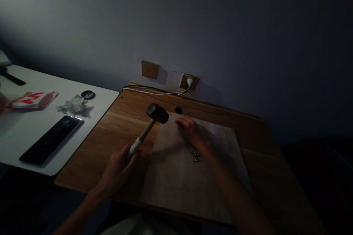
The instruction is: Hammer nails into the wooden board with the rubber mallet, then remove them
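My left hand (120,163) is closed round the pale grip of a mallet (147,129), whose dark head is raised over the far left corner of a wooden board (176,180). My right hand (190,130) rests near that same corner, its fingers pinched together. Whatever lies between those fingertips is too small and dark to make out. Beside my right wrist, several small metal nails or screws (195,156) lie in a loose pile on the board.
The board lies on a wooden table (91,158) against the wall. Cables run from a wall socket (190,80) along the back edge, near a round hole (179,110). A white table (16,147) at left bears a phone (51,139), a crumpled clear bag (75,105) and a red-and-white packet (34,100).
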The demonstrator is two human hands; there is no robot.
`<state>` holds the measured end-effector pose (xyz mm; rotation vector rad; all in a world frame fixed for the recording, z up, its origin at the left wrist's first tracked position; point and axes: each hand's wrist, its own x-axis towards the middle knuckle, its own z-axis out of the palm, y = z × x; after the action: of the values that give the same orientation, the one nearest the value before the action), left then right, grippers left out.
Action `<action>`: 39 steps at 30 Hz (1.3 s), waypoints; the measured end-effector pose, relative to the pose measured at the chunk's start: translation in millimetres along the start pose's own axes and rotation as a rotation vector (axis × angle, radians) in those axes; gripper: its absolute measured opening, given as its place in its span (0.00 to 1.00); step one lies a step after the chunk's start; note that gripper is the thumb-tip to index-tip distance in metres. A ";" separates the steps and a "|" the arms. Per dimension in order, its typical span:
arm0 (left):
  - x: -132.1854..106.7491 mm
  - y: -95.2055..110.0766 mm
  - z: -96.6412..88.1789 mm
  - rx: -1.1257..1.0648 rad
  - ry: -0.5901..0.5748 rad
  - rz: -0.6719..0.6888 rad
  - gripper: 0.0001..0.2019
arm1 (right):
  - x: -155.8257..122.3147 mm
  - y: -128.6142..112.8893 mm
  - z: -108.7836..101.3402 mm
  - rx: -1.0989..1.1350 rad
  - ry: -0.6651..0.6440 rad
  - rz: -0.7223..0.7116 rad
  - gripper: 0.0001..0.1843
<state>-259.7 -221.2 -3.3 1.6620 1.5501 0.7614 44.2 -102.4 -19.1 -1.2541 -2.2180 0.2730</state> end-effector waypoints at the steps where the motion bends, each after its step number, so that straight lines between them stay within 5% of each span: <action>1: 0.1 -1.0 0.1 0.005 0.006 0.000 0.16 | -1.3 1.0 0.6 0.026 0.024 0.001 0.11; 13: 0.7 3.5 0.6 0.053 -0.011 0.014 0.15 | -7.6 7.5 14.3 0.204 0.172 0.091 0.08; 19: -1.8 5.6 3.2 0.100 -0.043 0.011 0.14 | -8.9 3.2 11.4 0.325 0.161 0.284 0.29; 30: 26.4 37.7 9.6 0.301 -0.162 0.033 0.11 | -8.6 9.4 17.4 0.349 0.165 0.298 0.36; 34: 36.0 43.4 10.5 0.450 -0.200 0.068 0.10 | -11.5 13.8 -0.7 0.418 0.154 0.288 0.40; 39: 31.5 39.7 5.6 0.401 -0.155 0.077 0.11 | -31.1 -0.7 -41.4 0.297 0.075 0.308 0.23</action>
<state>-229.6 -191.0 24.6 2.0261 1.6082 0.3603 79.6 -132.8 3.3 -1.4067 -1.8344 0.6391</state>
